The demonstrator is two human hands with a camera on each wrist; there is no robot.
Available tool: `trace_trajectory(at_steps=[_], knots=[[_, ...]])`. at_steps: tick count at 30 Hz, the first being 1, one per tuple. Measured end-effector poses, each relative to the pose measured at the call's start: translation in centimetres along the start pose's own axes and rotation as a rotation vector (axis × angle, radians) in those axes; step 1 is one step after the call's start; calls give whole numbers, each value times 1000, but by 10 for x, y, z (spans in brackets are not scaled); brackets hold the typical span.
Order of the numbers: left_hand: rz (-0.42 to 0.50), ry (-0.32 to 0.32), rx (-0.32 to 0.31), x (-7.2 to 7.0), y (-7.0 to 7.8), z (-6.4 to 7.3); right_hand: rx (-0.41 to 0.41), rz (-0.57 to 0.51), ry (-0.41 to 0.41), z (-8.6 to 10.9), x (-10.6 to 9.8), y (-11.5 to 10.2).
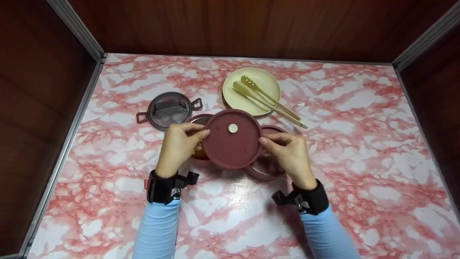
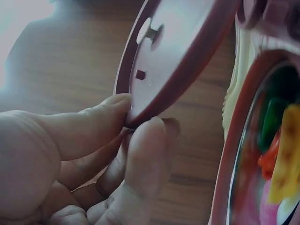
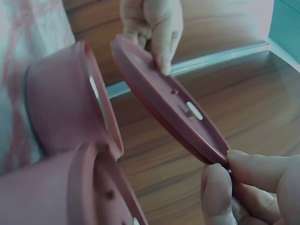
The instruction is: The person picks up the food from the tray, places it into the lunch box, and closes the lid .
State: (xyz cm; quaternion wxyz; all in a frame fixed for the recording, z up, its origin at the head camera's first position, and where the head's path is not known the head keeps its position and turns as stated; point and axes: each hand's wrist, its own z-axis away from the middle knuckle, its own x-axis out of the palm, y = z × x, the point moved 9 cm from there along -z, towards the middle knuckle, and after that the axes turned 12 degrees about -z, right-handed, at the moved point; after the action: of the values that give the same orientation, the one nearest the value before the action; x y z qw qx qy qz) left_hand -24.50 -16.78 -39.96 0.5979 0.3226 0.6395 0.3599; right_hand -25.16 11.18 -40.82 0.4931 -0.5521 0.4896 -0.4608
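A round maroon lid with a small cream knob is held up between both hands. My left hand pinches its left edge between thumb and fingers. The opposite edge is pinched by my right hand. Beneath the lid, and partly hidden by it, stand two round maroon containers: a left container and a right container. Colourful pieces lie inside the left one, among them a yellow piece and a green piece. In the right wrist view the lid tilts above the left container's rim, apart from it.
Behind the containers is a cream plate, with tongs lying across it and over its right rim. To the left sits a small pot with a dark see-through lid and two side handles. Brown wooden panels border the marbled table.
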Motion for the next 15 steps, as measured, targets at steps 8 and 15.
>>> trace_trajectory(at_steps=[8, 15], knots=[[-94, 75, -63, -30, -18, -2, 16, 290, -166, -40, 38, -21], [-221, 63, -99, -38, -32, -4, 124, 458, -368, -88, 77, -18]])
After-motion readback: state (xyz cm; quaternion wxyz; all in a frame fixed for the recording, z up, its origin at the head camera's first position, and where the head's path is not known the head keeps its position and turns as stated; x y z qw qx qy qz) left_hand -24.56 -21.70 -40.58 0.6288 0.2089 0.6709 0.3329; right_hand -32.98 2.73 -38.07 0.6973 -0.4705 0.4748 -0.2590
